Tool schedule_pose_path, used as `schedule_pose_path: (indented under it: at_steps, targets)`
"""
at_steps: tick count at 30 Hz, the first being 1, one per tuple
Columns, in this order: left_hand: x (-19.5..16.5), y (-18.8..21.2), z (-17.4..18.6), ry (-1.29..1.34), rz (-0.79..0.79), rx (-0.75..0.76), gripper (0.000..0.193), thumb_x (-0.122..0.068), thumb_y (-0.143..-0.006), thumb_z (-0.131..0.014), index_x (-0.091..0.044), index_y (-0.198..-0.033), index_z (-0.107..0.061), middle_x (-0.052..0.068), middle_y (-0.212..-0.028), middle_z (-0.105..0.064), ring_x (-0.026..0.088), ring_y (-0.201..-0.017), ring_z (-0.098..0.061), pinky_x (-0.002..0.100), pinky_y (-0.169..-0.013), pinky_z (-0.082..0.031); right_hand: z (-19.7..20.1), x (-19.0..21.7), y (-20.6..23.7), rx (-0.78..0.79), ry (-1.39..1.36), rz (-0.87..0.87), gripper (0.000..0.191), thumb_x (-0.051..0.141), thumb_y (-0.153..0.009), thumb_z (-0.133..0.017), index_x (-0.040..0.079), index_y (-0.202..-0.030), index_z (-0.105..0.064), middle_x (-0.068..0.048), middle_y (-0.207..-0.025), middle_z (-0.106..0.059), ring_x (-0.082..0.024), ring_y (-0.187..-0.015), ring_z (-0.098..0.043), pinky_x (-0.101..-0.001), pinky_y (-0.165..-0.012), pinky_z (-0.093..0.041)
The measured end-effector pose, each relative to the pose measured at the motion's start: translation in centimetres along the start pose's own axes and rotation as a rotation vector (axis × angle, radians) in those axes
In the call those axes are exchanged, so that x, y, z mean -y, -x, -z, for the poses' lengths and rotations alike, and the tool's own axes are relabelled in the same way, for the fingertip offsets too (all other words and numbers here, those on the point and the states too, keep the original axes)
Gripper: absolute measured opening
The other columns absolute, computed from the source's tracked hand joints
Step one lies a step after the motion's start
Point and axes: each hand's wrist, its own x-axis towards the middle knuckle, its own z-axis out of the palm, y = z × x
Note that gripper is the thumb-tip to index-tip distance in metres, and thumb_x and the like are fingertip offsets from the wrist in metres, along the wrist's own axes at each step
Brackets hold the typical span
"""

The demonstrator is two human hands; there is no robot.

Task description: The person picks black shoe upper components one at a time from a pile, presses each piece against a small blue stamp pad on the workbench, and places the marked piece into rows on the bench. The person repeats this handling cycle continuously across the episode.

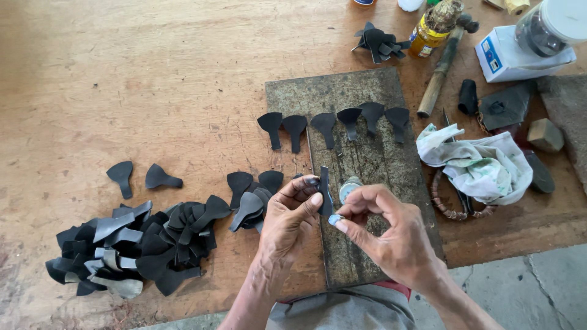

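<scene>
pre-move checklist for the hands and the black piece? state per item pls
1. Left hand grips the black piece between thumb and fingers: ok.
2. Right hand has a pale dab on the fingertip next to the piece: ok.
3. Small round tin open behind the hands: cannot tell, partly hidden.
4. Row of six pieces laid apart across the dark board's far end: ok.
5. Big pile on the table to the left: ok.

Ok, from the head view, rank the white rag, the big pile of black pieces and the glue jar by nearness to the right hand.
1. White rag: just right of the right hand.
2. Big pile of black pieces: far left.
3. Glue jar: top edge; close to the pile's rank.
</scene>
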Motion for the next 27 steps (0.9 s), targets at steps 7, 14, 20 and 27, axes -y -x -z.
schedule_pose_path:
  at_steps: [7, 14, 20, 27]
  targets:
    - [0.1, 0.6, -0.3, 0.01, 0.097, 0.036, 0.03, 0.004, -0.087, -0.076, 0.001, -0.116, -0.069, 0.008, -0.102, -0.074, 0.012, -0.089, -0.069, 0.025, -0.078, -0.058, 1.0, -1.1, -2.3, -0.197, 0.105, 0.106, 0.02, 0.02, -0.093, -0.074, 0.006, -0.108, -0.071, -0.007, -0.101, -0.078, -0.013, -0.087, -0.076, -0.0266, -0.074, -0.066]
    - [-0.1, 0.8, -0.9, -0.026, 0.056, 0.038, 0.03, 0.004, -0.087, -0.077, 0.002, -0.115, -0.069, 0.01, -0.101, -0.074, 0.014, -0.09, -0.07, 0.028, -0.08, -0.06, 0.5, -0.4, -2.8, -0.088, 0.099, 0.078, 0.028, 0.02, -0.09, -0.077, 0.007, -0.112, -0.065, -0.007, -0.099, -0.078, -0.015, -0.093, -0.076, -0.0308, -0.082, -0.065]
    - [-0.2, 0.7, -1.2, -0.06, 0.012, -0.032, 0.03, 0.004, -0.086, -0.077, 0.002, -0.115, -0.069, 0.011, -0.101, -0.074, 0.015, -0.091, -0.071, 0.029, -0.083, -0.061, 0.7, 0.0, -1.6, -0.027, 0.088, 0.037, 0.032, 0.021, -0.088, -0.077, 0.008, -0.114, -0.064, -0.007, -0.099, -0.079, -0.015, -0.093, -0.077, -0.0304, -0.083, -0.066]
    - [-0.6, 0.6, -1.8, -0.101, -0.002, -0.034, 0.058, 0.002, -0.081, -0.08, -0.001, -0.134, -0.056, 0.006, -0.102, -0.074, 0.013, -0.09, -0.07, 0.028, -0.08, -0.058, 0.4, 0.2, -0.8, -0.086, 0.086, 0.116, 0.023, 0.017, -0.091, -0.076, 0.007, -0.11, -0.067, -0.007, -0.101, -0.076, -0.013, -0.09, -0.073, -0.0287, -0.08, -0.063]
